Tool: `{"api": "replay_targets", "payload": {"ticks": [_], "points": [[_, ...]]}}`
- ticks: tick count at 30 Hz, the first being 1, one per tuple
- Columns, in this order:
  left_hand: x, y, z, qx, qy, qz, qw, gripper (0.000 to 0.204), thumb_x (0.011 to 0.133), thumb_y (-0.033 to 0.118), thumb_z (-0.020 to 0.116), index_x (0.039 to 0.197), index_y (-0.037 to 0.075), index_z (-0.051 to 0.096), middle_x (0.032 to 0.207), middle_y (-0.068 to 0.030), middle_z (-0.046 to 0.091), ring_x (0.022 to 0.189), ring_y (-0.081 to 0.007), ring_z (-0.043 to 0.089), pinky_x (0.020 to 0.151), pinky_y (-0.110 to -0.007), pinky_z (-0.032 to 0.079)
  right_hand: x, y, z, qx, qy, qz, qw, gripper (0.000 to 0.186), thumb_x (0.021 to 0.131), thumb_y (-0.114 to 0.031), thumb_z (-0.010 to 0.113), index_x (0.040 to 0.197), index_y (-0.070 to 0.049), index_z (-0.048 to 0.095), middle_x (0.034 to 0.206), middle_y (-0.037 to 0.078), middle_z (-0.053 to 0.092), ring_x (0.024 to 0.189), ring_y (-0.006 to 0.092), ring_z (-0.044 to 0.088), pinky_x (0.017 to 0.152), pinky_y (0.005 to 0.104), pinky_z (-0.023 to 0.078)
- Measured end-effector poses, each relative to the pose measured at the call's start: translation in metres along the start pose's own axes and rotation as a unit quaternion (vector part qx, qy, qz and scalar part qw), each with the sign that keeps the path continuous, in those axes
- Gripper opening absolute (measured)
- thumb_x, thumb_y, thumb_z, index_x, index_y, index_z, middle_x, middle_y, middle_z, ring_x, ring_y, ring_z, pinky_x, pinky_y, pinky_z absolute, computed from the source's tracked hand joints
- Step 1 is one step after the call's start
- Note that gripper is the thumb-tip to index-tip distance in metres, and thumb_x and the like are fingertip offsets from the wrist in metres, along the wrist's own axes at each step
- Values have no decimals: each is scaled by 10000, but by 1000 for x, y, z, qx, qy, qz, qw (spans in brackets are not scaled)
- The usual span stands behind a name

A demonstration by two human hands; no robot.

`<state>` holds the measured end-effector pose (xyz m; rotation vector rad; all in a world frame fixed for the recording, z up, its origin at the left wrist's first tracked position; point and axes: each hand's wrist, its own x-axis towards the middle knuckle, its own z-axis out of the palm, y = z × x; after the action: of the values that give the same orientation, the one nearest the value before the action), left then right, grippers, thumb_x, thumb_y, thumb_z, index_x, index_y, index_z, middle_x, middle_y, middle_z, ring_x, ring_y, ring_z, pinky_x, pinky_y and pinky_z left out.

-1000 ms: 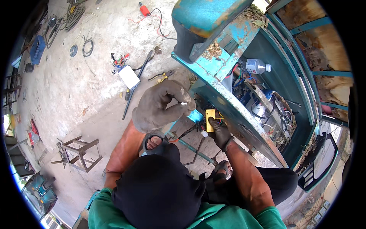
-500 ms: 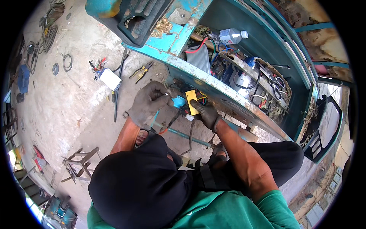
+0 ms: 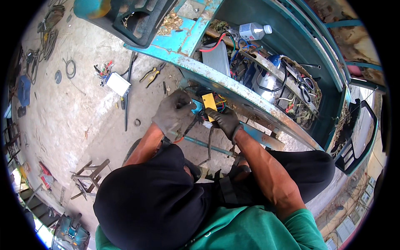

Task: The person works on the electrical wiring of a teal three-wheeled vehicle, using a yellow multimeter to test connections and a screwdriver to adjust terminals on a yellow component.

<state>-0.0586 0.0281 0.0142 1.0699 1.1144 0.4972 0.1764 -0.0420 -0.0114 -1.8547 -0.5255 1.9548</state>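
My right hand point(image 3: 225, 121), in a dark glove, grips a small yellow rectangular box point(image 3: 209, 104) with the thumb lying over its lower part. Coloured wires point(image 3: 221, 101) show behind the box. Just left of it, my gloved left hand point(image 3: 171, 110) has its fingers closed in a pinch; a tiny pale tip shows at the fingertips, too small to name. A light blue piece point(image 3: 197, 106) sits between the two hands. Below them hang a white connector point(image 3: 207, 124) and a dark wire bundle point(image 3: 191, 126) with an orange end.
A teal metal frame point(image 3: 250, 98) holds a finned grey box point(image 3: 216, 58), a plastic bottle point(image 3: 254, 31), scissors point(image 3: 307, 89) and loose wiring. On the floor to the left lie yellow-black pliers point(image 3: 152, 76) and a white box with wires point(image 3: 118, 84). A small metal stand point(image 3: 89, 177) is farther left.
My left hand has shifted right, closer to the yellow box, with its fingers still pinched. My right hand keeps its grip on the box. The whole view has shifted slightly.
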Motion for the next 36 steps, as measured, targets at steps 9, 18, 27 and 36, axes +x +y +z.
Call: {"api": "replay_targets", "payload": {"ticks": [9, 18, 27, 36], "points": [[6, -15, 8, 122, 21, 24, 992, 237, 872, 209, 767, 972, 13, 679, 826, -101, 715, 752, -172, 699, 697, -335, 560, -33, -18, 9, -389, 113, -88, 910, 640, 894, -628, 637, 1162, -55, 727, 1131, 213, 733, 1090, 399, 676, 943, 461, 522], [4, -21, 11, 118, 37, 11, 992, 238, 865, 228, 759, 974, 30, 685, 838, -110, 721, 750, -203, 700, 706, -356, 558, -30, 4, -5, -406, 122, -83, 902, 402, 1005, -372, 603, 1072, 5, 724, 840, 118, 767, 669, 193, 738, 679, 340, 579], [2, -19, 15, 135, 37, 15, 990, 241, 866, 243, 747, 969, 34, 683, 849, -115, 724, 756, -228, 707, 712, -366, 560, -53, -27, -7, -351, 106, -44, 929, 349, 1010, -306, 609, 1066, 23, 710, 814, 97, 760, 668, 167, 728, 653, 319, 570], [-8, -10, 13, 126, 47, 25, 991, 227, 863, 230, 745, 956, 34, 678, 830, -119, 722, 748, -208, 709, 692, -349, 558, -92, -27, 2, -151, 121, -51, 980, 325, 937, -300, 697, 1010, 17, 697, 752, 88, 722, 648, 198, 681, 637, 337, 533]]}}
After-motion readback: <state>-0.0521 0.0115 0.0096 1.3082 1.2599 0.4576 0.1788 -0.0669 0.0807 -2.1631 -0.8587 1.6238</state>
